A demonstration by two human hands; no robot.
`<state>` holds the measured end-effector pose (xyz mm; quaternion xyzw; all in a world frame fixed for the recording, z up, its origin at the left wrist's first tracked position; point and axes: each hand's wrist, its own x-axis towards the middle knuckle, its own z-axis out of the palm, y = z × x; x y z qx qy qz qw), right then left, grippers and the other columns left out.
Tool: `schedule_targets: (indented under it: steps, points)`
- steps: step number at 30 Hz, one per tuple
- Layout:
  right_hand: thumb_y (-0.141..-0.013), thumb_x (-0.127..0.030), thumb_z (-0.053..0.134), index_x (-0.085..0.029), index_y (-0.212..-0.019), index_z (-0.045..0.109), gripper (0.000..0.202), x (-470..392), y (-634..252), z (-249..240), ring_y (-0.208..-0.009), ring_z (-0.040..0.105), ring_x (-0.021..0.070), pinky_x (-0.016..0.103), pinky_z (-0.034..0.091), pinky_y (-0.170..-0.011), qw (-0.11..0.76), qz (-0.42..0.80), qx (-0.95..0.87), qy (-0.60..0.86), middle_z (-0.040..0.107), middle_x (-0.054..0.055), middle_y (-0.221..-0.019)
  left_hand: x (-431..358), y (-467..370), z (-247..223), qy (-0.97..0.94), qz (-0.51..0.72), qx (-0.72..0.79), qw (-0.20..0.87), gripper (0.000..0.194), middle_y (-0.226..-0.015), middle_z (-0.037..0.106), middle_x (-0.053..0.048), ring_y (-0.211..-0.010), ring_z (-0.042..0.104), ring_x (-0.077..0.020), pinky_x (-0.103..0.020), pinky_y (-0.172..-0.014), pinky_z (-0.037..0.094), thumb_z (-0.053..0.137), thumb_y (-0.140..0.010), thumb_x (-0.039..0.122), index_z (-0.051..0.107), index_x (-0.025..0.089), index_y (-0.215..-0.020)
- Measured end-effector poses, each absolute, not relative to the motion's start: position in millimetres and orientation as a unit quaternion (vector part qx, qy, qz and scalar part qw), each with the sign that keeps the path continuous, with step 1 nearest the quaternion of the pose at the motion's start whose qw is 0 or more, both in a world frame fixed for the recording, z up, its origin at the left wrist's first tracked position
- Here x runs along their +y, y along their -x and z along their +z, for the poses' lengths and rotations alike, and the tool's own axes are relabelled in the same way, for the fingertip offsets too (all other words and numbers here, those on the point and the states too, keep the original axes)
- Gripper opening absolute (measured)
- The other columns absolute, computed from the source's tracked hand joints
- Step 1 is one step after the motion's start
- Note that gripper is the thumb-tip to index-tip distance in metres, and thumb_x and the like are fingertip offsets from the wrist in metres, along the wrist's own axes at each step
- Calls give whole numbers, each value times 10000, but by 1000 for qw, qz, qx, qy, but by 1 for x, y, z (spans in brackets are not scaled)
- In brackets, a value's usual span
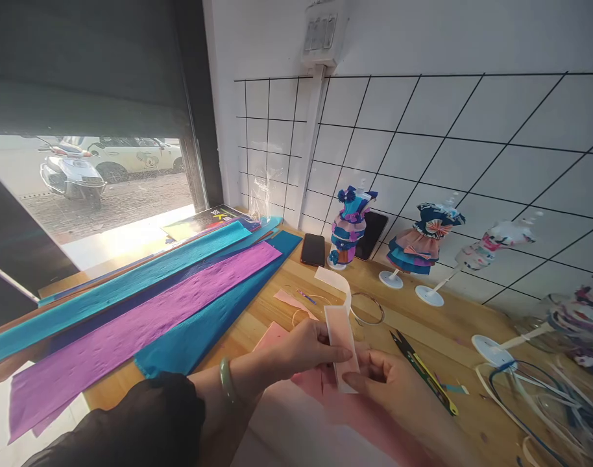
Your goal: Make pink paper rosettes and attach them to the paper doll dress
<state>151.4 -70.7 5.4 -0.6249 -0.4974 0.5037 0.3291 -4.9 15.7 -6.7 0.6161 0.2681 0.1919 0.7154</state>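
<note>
A pale pink strip with white edges (pixel 339 331) is held upright between my two hands, and a curl of white strip (pixel 348 288) bends away behind its top. My left hand (pixel 309 347), with a green bangle at the wrist, pinches its left side, thumb across the front. Lower on the right side, my right hand (pixel 381 376) grips it between thumb and fingers. Pink material (pixel 272 334) lies beneath and beside my hands; I cannot tell whether it is paper or cloth. Right of my right hand is a black and yellow cutting tool (pixel 425 373).
Long blue (pixel 194 334) and purple strips (pixel 145 305) cover the table's left side. Several small dress forms, one with a pink and blue dress (pixel 418 243), stand along the gridded wall. A black phone (pixel 313 250) lies at the back. Tangled cords (pixel 544 402) fill the right corner.
</note>
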Motion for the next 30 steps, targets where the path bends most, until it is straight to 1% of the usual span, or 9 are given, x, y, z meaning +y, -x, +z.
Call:
schedule_targets:
  steps: [5,9,11,14,18,21,25,28,30]
  points:
    - [-639,-477,663,-164,-866,663,387,-70,-148,4,-790,654,247,309,477,-674,370,495,-482,621,727,63,-801,19,4,-15,-608,204,259,722,322,-727,655,-38,-657,579,-131,-214,-587,424,676,-644,400,673,110,-784]
    - [-676,-416,646,-179,-900,610,329,-71,-146,11,-794,659,229,301,476,-705,361,508,-484,614,725,57,-808,19,3,-16,-598,194,266,731,328,-713,662,-44,-592,577,-118,-219,-567,441,691,-624,411,664,105,-737]
    - [-673,-393,645,-183,-970,579,370,-71,-146,13,-785,659,224,296,469,-705,355,495,-480,631,721,39,-781,20,3,-15,-600,192,276,725,331,-699,665,-44,-568,579,-116,-223,-560,449,690,-626,414,668,103,-736]
    - [-655,-379,645,-180,-1073,540,475,-71,-145,14,-715,645,211,277,452,-637,349,465,-477,659,686,-12,-661,21,3,-14,-601,196,285,720,343,-726,676,-52,-603,602,-132,-231,-575,467,699,-619,412,677,100,-759]
    - [-659,-327,640,-176,-1121,520,501,-72,-144,15,-590,575,162,246,397,-542,333,452,-488,668,569,-73,-526,22,4,-13,-602,199,280,721,359,-750,684,-65,-620,616,-143,-239,-577,477,710,-609,413,683,95,-773]
    - [-670,-331,634,-178,-1147,514,515,-73,-145,17,-562,538,146,239,373,-528,336,467,-488,656,550,-77,-529,21,4,-11,-595,196,276,729,356,-726,680,-60,-588,608,-132,-235,-560,472,718,-600,415,681,97,-755]
    - [-661,-370,645,-180,-1185,510,573,-73,-148,19,-574,547,150,240,386,-537,333,468,-486,658,580,-65,-559,23,4,-11,-578,207,277,739,367,-705,671,-53,-572,597,-124,-239,-552,472,738,-584,415,677,93,-748]
    - [-655,-396,660,-158,-1243,469,662,-73,-151,21,-563,560,153,250,406,-532,339,469,-481,659,601,-49,-585,27,5,-12,-556,215,267,757,362,-688,660,-47,-543,578,-107,-235,-535,467,744,-592,410,672,90,-748]
    - [-646,-412,677,-166,-1295,423,739,-75,-152,23,-599,592,171,272,436,-556,357,479,-480,642,637,-23,-645,29,6,-13,-543,220,270,764,363,-676,653,-47,-532,568,-98,-231,-531,464,751,-590,402,667,85,-745]
